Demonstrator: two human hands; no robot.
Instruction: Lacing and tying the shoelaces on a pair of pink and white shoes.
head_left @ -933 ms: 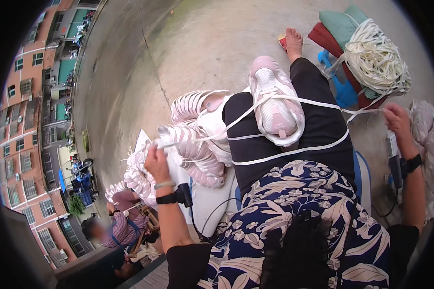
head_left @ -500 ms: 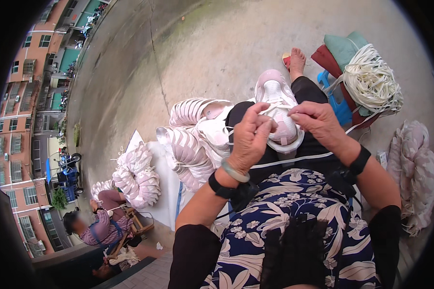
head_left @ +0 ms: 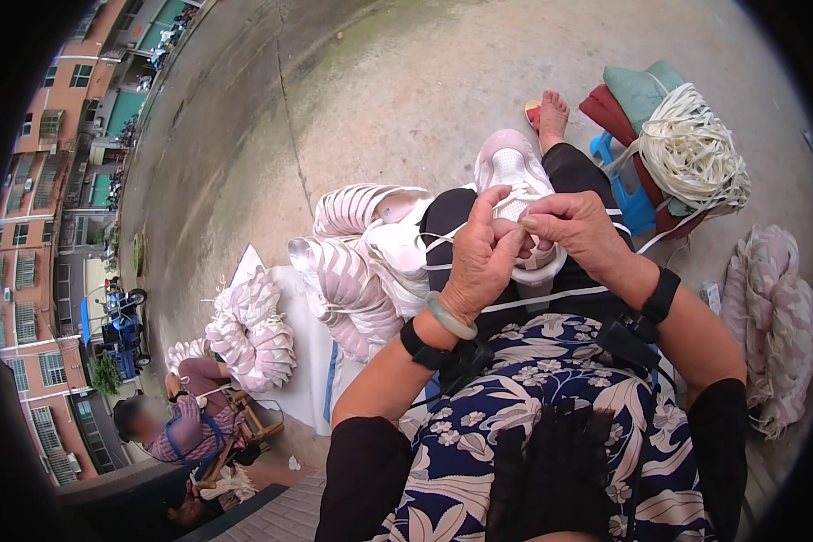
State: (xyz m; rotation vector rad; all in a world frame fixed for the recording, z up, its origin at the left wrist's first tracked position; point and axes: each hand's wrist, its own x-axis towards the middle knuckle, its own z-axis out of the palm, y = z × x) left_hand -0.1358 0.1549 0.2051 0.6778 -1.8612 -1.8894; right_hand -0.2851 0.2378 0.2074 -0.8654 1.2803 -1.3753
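Note:
A white and pale pink sneaker upper (head_left: 508, 155) rests toe outward between my thighs, its near end by a pale rim. Over its opening my left hand (head_left: 479, 257) and my right hand (head_left: 580, 233) meet, thumbs and forefingers pinched together. A thin white shoelace (head_left: 439, 240) loops out beside my left hand, and more lace trails past my right hand. The fingertips seem to hold lace, but the exact grip is too small to see. My hands cover the shoe's middle.
Stacked pink-and-white shoe uppers (head_left: 361, 289) lie at my left, with another coiled stack (head_left: 251, 339) beyond. On the right, a bundle of white laces (head_left: 691, 149) sits over a blue stool (head_left: 637, 203). More uppers (head_left: 768, 325) lie lower right. Another person (head_left: 190, 425) sits at the far left.
My hands have come together over the shoe; the right hand moved left toward the left one. The fingertips now nearly touch.

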